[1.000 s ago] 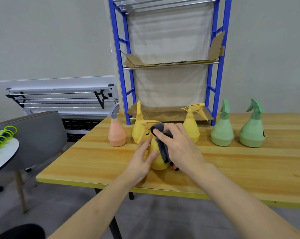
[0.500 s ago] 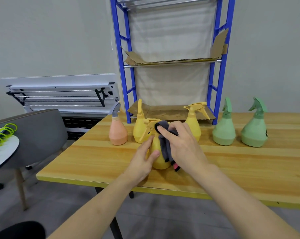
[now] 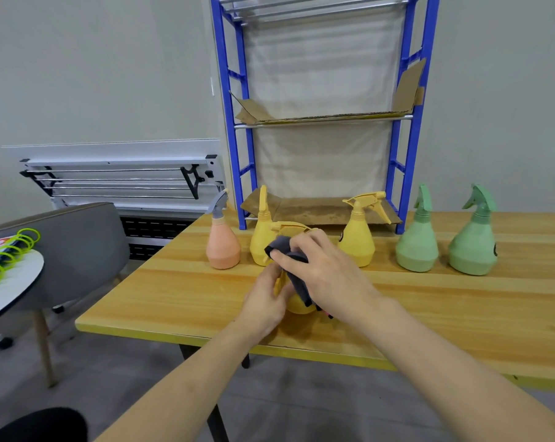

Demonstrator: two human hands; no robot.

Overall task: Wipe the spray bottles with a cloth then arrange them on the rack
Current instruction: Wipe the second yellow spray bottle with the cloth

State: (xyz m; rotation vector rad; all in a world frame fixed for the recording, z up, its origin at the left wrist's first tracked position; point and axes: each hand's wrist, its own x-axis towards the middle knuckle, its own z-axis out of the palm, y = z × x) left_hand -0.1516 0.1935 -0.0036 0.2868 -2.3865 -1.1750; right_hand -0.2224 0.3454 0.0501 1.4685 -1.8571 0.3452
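Observation:
A yellow spray bottle (image 3: pixel 297 306) stands near the table's front edge, mostly hidden by my hands. My left hand (image 3: pixel 265 301) grips its left side. My right hand (image 3: pixel 324 272) presses a dark grey cloth (image 3: pixel 289 253) against its upper body and trigger head. Behind it stand a peach bottle (image 3: pixel 222 247), two more yellow bottles (image 3: pixel 261 240) (image 3: pixel 357 237), and two green bottles (image 3: pixel 417 247) (image 3: pixel 474 247) in a row. The blue rack (image 3: pixel 234 129) rises at the table's back, with cardboard on its shelves.
The wooden table (image 3: pixel 461 307) runs off to the right. A grey chair (image 3: pixel 69 250) and a white round table (image 3: pixel 11 282) with green rings stand at the left. A folded white drying rack (image 3: pixel 120 180) leans on the wall behind.
My right hand slid the cloth leftward over the bottle's top. My left hand shifted slightly up along the bottle's side. The view moved a little.

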